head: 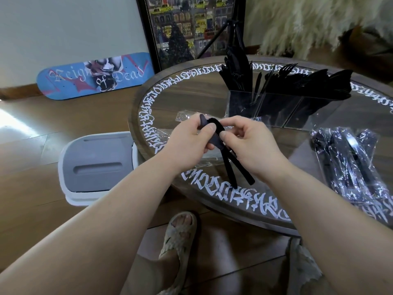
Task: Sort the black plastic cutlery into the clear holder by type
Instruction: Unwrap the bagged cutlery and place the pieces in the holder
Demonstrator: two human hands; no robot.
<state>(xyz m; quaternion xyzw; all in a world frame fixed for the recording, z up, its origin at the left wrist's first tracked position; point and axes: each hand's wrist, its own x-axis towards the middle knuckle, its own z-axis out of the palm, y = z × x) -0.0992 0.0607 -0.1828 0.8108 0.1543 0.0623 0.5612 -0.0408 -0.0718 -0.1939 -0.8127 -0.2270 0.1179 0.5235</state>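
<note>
Currently, 2 cutlery pieces (225,158) are pinched at their heads by both hands, left (191,137) and right (248,143), handles angled toward the body; the holder (282,109) lies beyond, nearer the right hand.

You see soft, dim indoor light; glare brightens the floor (12,122) far left, and wide-angle bending warps the edges.

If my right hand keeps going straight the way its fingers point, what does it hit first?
Most likely the left hand: the right hand points leftward at it across the black cutlery both pinch. Depth is unclear.
</note>
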